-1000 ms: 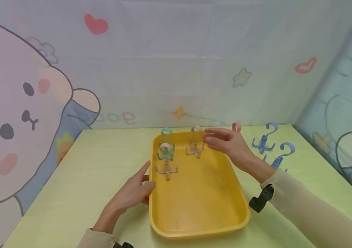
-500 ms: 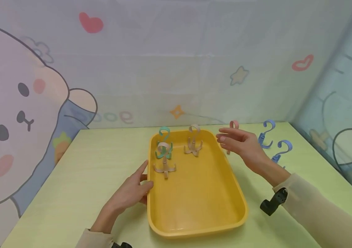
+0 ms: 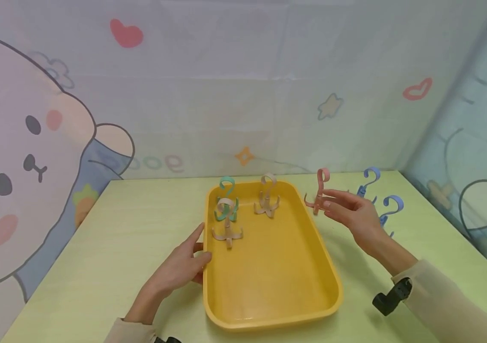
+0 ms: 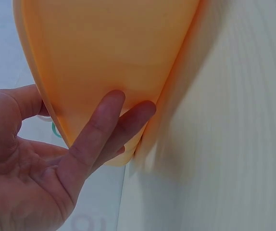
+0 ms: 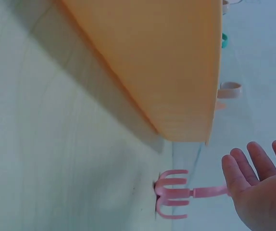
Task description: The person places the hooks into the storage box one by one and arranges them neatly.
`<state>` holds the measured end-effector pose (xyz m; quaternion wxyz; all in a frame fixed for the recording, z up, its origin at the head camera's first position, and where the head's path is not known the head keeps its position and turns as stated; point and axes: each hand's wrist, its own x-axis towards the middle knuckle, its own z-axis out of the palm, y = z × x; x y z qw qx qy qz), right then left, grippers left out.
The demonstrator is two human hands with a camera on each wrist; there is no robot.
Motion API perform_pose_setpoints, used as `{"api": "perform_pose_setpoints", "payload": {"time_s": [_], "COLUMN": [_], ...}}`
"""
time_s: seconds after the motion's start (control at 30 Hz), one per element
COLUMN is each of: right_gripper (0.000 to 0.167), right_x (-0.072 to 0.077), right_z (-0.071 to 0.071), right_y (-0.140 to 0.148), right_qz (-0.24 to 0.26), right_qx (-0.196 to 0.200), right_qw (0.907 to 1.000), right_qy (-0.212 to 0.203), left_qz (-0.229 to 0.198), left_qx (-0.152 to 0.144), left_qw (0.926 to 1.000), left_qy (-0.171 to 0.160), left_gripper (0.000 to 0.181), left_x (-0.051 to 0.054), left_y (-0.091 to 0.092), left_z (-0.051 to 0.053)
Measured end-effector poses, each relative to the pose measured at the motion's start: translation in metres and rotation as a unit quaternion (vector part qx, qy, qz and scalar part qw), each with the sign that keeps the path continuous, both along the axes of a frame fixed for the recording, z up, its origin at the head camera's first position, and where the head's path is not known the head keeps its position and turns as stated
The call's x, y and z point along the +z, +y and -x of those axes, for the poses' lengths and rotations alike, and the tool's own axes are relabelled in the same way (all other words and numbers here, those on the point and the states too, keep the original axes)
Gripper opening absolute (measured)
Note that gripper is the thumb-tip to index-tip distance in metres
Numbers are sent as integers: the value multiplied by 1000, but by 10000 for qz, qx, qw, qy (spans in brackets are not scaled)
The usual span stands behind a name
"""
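Observation:
My left hand [image 3: 179, 267] holds the left wall of a yellow plastic tray [image 3: 273, 271]. Its thumb hooks over the rim and the fingers lie against the outer wall, as the left wrist view shows. Just beyond the tray's right side a pink multi-arm hanger hook [image 3: 319, 188] stands on the table. Beside it, on its right, hovers my right hand [image 3: 356, 216], fingers extended and holding nothing. In the right wrist view the pink hook's [image 5: 174, 193] curved top runs behind the fingertips, so contact is hard to judge.
In the tray's far left stand a green hook [image 3: 228, 180] and a beige hook [image 3: 228, 233]; another beige hook [image 3: 267, 205] is by the far wall. Two blue hooks, one farther [image 3: 371, 174] and one nearer [image 3: 393, 202], stand right of my right hand. A patterned backdrop [image 3: 209, 95] rises behind the table.
My right hand has moved right from over the tray's far end, beyond its right rim, to the pink hook. My left hand stays on the tray, and the hooks appear unmoved.

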<state>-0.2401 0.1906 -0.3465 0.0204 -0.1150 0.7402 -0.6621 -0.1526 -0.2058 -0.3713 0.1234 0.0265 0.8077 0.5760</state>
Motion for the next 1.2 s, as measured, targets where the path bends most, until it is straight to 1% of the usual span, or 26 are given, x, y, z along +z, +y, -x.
{"api": "perform_pose_setpoints", "payload": {"time_s": [0.03,0.2,0.27,0.57,0.7,0.83,0.97,1.2], "right_gripper": [45,29,26,33,31,31,31,31], "right_x": [-2,-10,-14,-29,-34,-37,-39,-45], "right_z": [-1,-2,-4,-11,-11,-13,-16,-22], "right_y": [2,11,15,35,43,52,61,75], "right_qz": [88,542,615,897,960,909,862,1119], "right_qx": [-27,-78,-94,-278,-305,-363,-453,-468], "right_qw": [10000,9985,9980,9956,9949,9952,9952,9926], "right_qy": [-22,-83,-69,-19,-1,-18,-93,-74], "left_qz": [0,7,26,41,61,78,83,17], "left_qx": [-3,4,-18,-5,63,159,167,91], "left_qw": [10000,10000,10000,10000,10000,9998,9998,10000], "left_qy": [5,43,56,49,38,11,15,38], "left_gripper": [84,84,84,84,84,84,84,84], "left_x": [0,-1,-1,-1,-2,-3,-4,-2], "left_y": [0,0,0,0,0,1,2,1], "left_z": [0,0,0,1,1,2,2,2]}}
